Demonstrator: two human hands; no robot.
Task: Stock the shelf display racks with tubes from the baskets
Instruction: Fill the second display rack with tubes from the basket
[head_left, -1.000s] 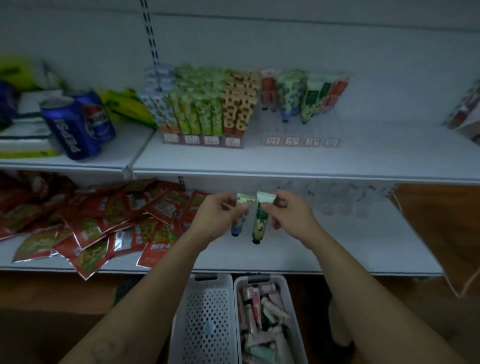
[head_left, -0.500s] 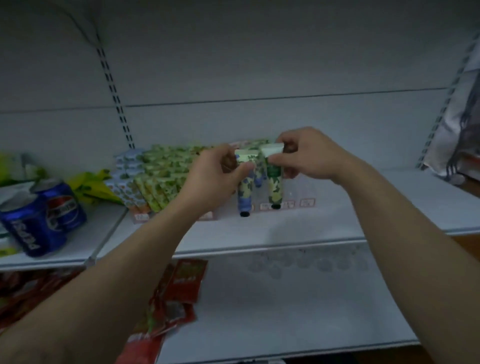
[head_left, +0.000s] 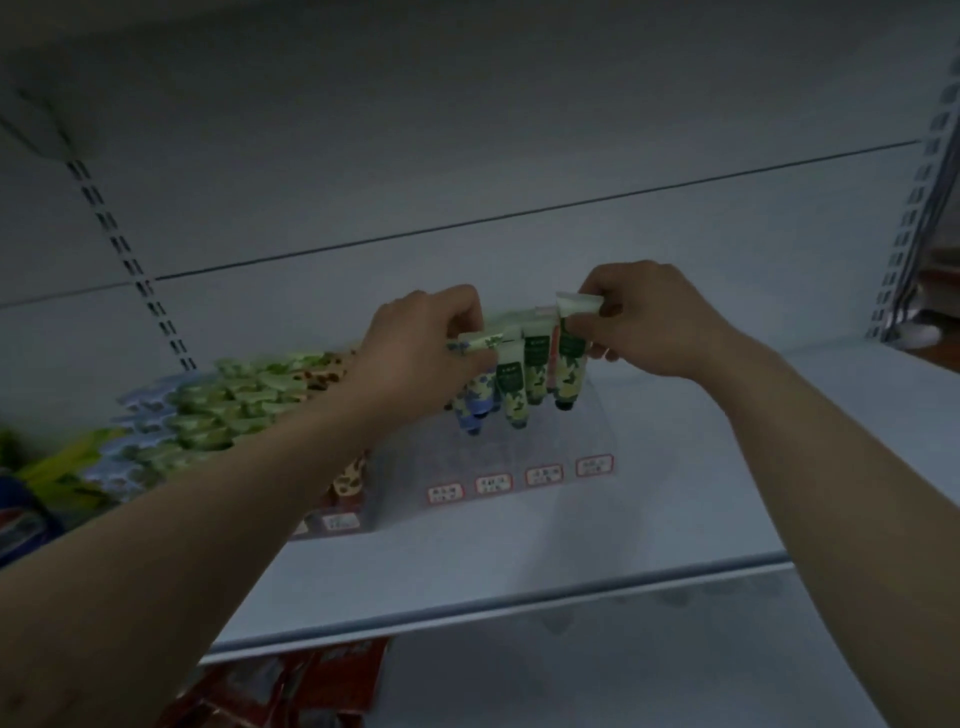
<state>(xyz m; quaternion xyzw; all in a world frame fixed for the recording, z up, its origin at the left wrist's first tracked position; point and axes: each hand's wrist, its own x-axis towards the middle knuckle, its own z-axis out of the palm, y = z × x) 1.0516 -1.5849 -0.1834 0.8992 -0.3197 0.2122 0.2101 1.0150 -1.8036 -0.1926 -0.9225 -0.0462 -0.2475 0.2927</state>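
My left hand (head_left: 423, 343) pinches the flat top of a blue-and-yellow patterned tube (head_left: 475, 400) that hangs cap down. My right hand (head_left: 649, 322) pinches the flat top of a green patterned tube (head_left: 570, 364), also cap down. Both tubes hang at the back of the clear display rack (head_left: 519, 452), beside two green tubes (head_left: 535, 371) standing in it. The rack's front rows behind the red price labels (head_left: 519, 480) hold nothing. The left rack (head_left: 244, 405) is packed with several green, blue and spotted tubes. No basket is in view.
The racks stand on a white shelf (head_left: 727, 467) with bare room to the right. A blue can (head_left: 21, 514) and yellow-green packets (head_left: 67, 467) sit at far left. Red snack packets (head_left: 291, 686) lie on the shelf below. A slotted upright (head_left: 914, 208) rises at right.
Both hands carried their tubes up from over the basket to the upper shelf and back to the clear rack. The view tilted upward, so the baskets left the frame.
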